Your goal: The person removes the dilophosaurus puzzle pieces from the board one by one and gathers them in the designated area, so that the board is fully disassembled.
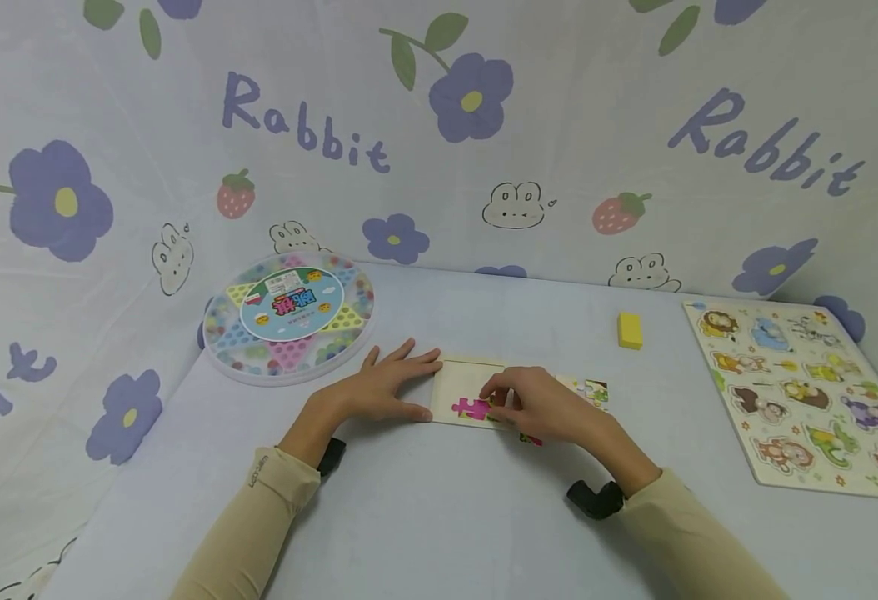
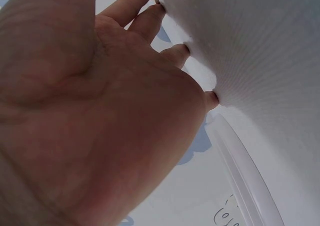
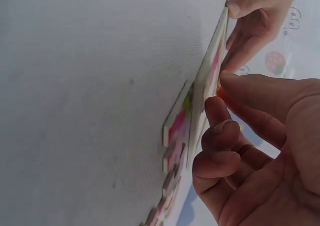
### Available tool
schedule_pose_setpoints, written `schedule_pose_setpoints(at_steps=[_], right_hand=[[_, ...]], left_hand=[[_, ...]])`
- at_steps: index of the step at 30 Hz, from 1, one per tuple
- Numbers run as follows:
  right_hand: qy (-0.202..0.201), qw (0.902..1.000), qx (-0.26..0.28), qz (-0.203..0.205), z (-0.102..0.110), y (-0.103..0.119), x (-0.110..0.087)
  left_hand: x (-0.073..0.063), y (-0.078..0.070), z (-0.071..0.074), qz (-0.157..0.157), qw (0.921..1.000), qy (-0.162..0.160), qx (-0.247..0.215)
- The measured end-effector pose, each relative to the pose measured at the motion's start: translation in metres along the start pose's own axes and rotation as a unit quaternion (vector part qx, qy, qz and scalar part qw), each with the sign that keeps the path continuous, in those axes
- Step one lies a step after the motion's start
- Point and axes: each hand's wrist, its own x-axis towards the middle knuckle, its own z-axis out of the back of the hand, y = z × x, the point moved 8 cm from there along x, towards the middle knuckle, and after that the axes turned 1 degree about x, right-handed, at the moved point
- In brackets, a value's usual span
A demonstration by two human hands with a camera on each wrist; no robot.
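Observation:
A shallow wooden puzzle tray [image 1: 450, 383] lies on the table, with joined pink puzzle pieces [image 1: 472, 408] near its front edge. My left hand [image 1: 379, 387] is spread with straight fingers at the left side of the tray, fingertips and thumb right at its edge. In the left wrist view, its fingertips [image 2: 181, 53] rest on the tabletop. Over the tray's right part, my right hand [image 1: 540, 404] has curled fingers and pinches a puzzle piece [image 1: 493, 402], mostly hidden by the fingertips, beside the pink ones. Loose puzzle pieces [image 3: 175, 128] lie next to the tray, under and past this hand.
A round Chinese checkers box [image 1: 289, 317] lies at the back left. Farther back stands a small yellow block [image 1: 630, 331]. At the right is an animal peg puzzle board [image 1: 806, 392]. More loose pieces [image 1: 595, 392] show beyond the right hand. A patterned cloth backdrop rises behind the table.

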Motion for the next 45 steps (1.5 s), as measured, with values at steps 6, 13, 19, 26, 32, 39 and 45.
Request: schedule_pose_setpoints(at_steps=[6, 13, 19, 26, 32, 39, 45], right_hand=[[0.011, 0.9998, -0.003, -0.017, -0.0046, -0.0029, 0.0052], [0.015, 0.9997, 0.014, -0.014, -0.0064, -0.0051, 0.0070], [0.014, 0.9991, 0.030, -0.024, -0.0060, -0.0056, 0.0068], [0.014, 0.9990, 0.035, -0.026, -0.0058, -0.0045, 0.0072], [0.004, 0.9988, 0.035, -0.034, -0.0059, -0.0035, 0.0065], [-0.008, 0.9985, 0.040, -0.038, -0.0061, -0.0013, 0.0046], [-0.015, 0.9994, 0.020, -0.024, -0.0059, 0.0009, 0.0030]], left_hand=[[0.0016, 0.0007, -0.0008, 0.003, 1.0000, 0.002, -0.002], [0.0015, -0.0004, 0.0009, 0.005, 1.0000, 0.001, 0.001], [0.0022, 0.0008, 0.0001, 0.002, 1.0000, -0.001, 0.002], [0.0017, 0.0000, 0.0001, 0.003, 1.0000, -0.001, 0.003], [0.0019, -0.0001, -0.0001, 0.001, 1.0000, -0.002, 0.004], [0.0022, 0.0005, -0.0005, 0.000, 1.0000, -0.003, 0.004], [0.0016, -0.0004, -0.0002, 0.001, 1.0000, -0.002, 0.003]])
